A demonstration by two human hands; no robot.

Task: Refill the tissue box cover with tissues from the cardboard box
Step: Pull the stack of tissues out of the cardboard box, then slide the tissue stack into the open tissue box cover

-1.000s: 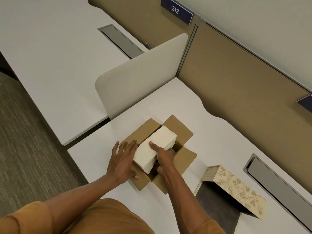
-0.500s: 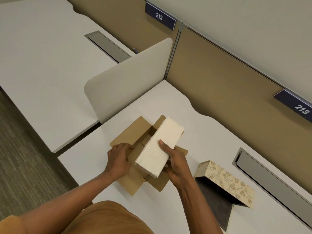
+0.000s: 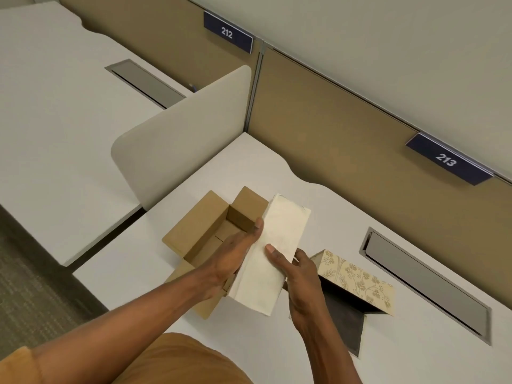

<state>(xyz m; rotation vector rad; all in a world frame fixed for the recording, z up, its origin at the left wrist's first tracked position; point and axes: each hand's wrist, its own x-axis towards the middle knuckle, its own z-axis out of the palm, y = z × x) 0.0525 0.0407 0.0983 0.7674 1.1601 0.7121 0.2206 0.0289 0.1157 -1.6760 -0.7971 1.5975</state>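
Observation:
A thick white stack of tissues [image 3: 274, 253] is held between both hands, just right of and above the open brown cardboard box [image 3: 202, 236]. My left hand [image 3: 235, 259] presses flat against the stack's left side. On the right side my right hand [image 3: 296, 270] grips it, thumb on top. The box's inside looks bare. The tissue box cover [image 3: 357, 281], cream with a floral pattern, lies to the right on its side with its dark open underside facing me.
Everything rests on a white desk [image 3: 277, 173]. A grey cable tray lid [image 3: 424, 281] is set into the desk behind the cover. A cream divider panel [image 3: 177, 145] stands at the left, tan partition walls at the back.
The tissue stack has come up out of the cardboard box and moved right. My left hand left the box flap and now presses on the stack's left side.

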